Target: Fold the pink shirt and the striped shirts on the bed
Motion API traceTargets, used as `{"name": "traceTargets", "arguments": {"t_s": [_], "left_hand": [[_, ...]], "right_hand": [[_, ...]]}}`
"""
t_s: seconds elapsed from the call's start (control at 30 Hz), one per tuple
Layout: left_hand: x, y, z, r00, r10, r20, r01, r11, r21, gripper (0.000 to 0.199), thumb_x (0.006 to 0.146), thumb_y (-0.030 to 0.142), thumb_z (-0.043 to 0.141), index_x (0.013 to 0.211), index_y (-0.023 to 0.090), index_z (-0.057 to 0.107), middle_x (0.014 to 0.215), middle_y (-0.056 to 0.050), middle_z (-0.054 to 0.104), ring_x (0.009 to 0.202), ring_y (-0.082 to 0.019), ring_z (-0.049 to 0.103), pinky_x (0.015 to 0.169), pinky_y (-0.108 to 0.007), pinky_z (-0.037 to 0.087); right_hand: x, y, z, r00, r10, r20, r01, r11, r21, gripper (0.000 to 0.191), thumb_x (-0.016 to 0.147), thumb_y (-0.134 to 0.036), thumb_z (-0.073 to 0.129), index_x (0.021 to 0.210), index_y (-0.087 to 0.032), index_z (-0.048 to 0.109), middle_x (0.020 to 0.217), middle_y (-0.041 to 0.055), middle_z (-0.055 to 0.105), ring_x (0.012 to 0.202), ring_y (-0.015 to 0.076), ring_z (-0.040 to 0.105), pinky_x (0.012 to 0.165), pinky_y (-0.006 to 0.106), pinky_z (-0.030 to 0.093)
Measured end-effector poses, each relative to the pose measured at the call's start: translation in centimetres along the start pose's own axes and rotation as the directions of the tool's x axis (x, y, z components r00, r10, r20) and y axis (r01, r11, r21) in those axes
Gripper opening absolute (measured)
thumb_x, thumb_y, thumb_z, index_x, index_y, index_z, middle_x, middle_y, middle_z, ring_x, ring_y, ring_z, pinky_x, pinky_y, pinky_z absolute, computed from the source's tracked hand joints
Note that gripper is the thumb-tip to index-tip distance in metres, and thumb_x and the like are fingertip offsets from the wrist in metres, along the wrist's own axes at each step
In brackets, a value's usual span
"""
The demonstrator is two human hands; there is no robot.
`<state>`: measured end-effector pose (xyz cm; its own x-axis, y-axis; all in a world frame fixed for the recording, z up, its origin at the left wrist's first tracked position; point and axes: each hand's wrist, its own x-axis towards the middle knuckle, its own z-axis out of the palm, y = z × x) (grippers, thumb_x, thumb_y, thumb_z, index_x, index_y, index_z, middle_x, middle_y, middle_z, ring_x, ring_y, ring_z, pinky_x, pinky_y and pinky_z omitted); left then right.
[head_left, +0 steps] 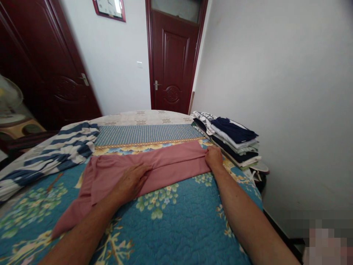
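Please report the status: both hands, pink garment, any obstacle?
Left hand flat on pink garment; right hand pinching its right end. Garment laid long and narrow across quilt. Possible obstacle: folded clothes stack just beyond right hand.

You stand in a home, by its look a bedroom: a flowered quilt (176, 235) spreads before you, folded clothes (234, 134) pile at its far right corner, and beyond its far edge are panelled doors (175, 55) and a wall clock (109, 8).
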<state>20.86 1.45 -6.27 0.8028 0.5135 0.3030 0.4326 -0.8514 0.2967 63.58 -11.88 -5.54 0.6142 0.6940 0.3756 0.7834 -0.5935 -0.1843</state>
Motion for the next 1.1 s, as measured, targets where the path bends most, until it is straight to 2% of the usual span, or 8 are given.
{"name": "traceTargets", "arguments": {"t_s": [0.17, 0.27, 0.33, 0.47, 0.6, 0.73, 0.97, 1.1], "left_hand": [[0.1, 0.4, -0.5, 1.000, -0.007, 0.022, 0.008, 1.000, -0.014, 0.051, 0.101, 0.033, 0.049, 0.148, 0.026, 0.066, 0.154, -0.008, 0.066, 0.150, -0.032, 0.054, 0.124, -0.050, 0.044], [0.1, 0.4, -0.7, 0.999, -0.002, 0.045, 0.002, 1.000, 0.000, 0.049, 0.104, 0.033, 0.047, 0.148, 0.026, 0.067, 0.154, -0.008, 0.066, 0.150, -0.032, 0.054, 0.124, -0.049, 0.045], [0.0, 0.3, -0.6, 0.999, 0.017, 0.043, -0.017, 1.000, 0.015, 0.050, 0.105, 0.032, 0.044, 0.150, 0.026, 0.065, 0.154, -0.009, 0.066, 0.148, -0.032, 0.055, 0.124, -0.051, 0.044], [-0.4, 0.0, 0.0, 0.998, 0.065, 0.021, -0.066, 0.996, 0.052, 0.057, 0.107, 0.030, 0.040, 0.162, 0.024, 0.051, 0.166, -0.011, 0.054, 0.152, -0.029, 0.051, 0.126, -0.050, 0.041], [-0.8, 0.0, 0.3, 0.999, -0.032, 0.010, 0.030, 0.988, 0.148, 0.066, 0.106, 0.038, 0.043, 0.166, 0.011, 0.043, 0.168, -0.021, 0.047, 0.155, -0.032, 0.047, 0.127, -0.051, 0.038], [-1.1, 0.6, 0.1, 0.991, -0.084, 0.104, 0.058, 0.970, 0.236, 0.063, 0.108, 0.046, 0.040, 0.165, 0.021, 0.049, 0.170, -0.015, 0.046, 0.159, -0.033, 0.041, 0.128, -0.055, 0.033], [-1.1, 1.0, -0.1, 0.985, -0.107, 0.137, 0.068, 0.962, 0.264, 0.061, 0.108, 0.047, 0.040, 0.164, 0.027, 0.051, 0.173, -0.014, 0.042, 0.161, -0.035, 0.037, 0.125, -0.061, 0.032], [-1.2, 0.9, -1.1, 0.988, -0.075, 0.136, 0.047, 0.979, 0.199, 0.061, 0.106, 0.049, 0.044, 0.162, 0.027, 0.054, 0.171, -0.014, 0.046, 0.158, -0.036, 0.041, 0.124, -0.058, 0.035]], "right_hand": [[-1.2, -3.9, -0.9, 0.970, -0.221, -0.101, 0.231, 0.968, 0.099, 0.040, 0.101, -0.016, 0.041, 0.125, -0.012, 0.073, 0.134, 0.0176, 0.069, 0.129, 0.0281, 0.055, 0.117, 0.039, 0.036], [-3.0, -7.4, -0.3, 0.889, -0.457, -0.013, 0.452, 0.874, 0.180, 0.046, 0.109, -0.031, 0.040, 0.146, -0.014, 0.063, 0.156, 0.0154, 0.058, 0.146, 0.0253, 0.047, 0.125, 0.038, 0.030], [-3.9, -9.0, 0.4, 0.848, -0.519, 0.108, 0.491, 0.846, 0.209, 0.052, 0.111, -0.043, 0.041, 0.153, -0.017, 0.057, 0.164, 0.0144, 0.052, 0.152, 0.0262, 0.042, 0.128, 0.042, 0.026], [-3.9, -9.4, 1.1, 0.862, -0.434, 0.261, 0.399, 0.900, 0.177, 0.059, 0.112, -0.053, 0.040, 0.160, -0.021, 0.049, 0.171, 0.0151, 0.043, 0.159, 0.0307, 0.034, 0.129, 0.054, 0.021], [-2.1, -7.2, 0.9, 0.911, -0.290, 0.293, 0.271, 0.957, 0.106, 0.062, 0.112, -0.055, 0.036, 0.161, -0.018, 0.046, 0.173, 0.0169, 0.038, 0.161, 0.0308, 0.030, 0.131, 0.056, 0.016], [-0.8, -4.6, 0.5, 0.944, -0.061, 0.324, 0.065, 0.998, -0.002, 0.066, 0.111, -0.057, 0.034, 0.163, -0.017, 0.045, 0.172, 0.0193, 0.038, 0.158, 0.0377, 0.032, 0.126, 0.066, 0.022], [-0.7, -2.7, -0.7, 0.983, 0.129, 0.132, -0.111, 0.985, -0.135, 0.054, 0.107, -0.045, 0.044, 0.130, -0.006, 0.073, 0.139, 0.0287, 0.066, 0.133, 0.0381, 0.060, 0.108, 0.046, 0.047], [-0.6, -2.3, -1.3, 0.968, 0.160, 0.193, -0.139, 0.983, -0.120, 0.054, 0.108, -0.045, 0.042, 0.125, -0.007, 0.076, 0.127, 0.0277, 0.073, 0.120, 0.0332, 0.071, 0.101, 0.039, 0.051]]}}
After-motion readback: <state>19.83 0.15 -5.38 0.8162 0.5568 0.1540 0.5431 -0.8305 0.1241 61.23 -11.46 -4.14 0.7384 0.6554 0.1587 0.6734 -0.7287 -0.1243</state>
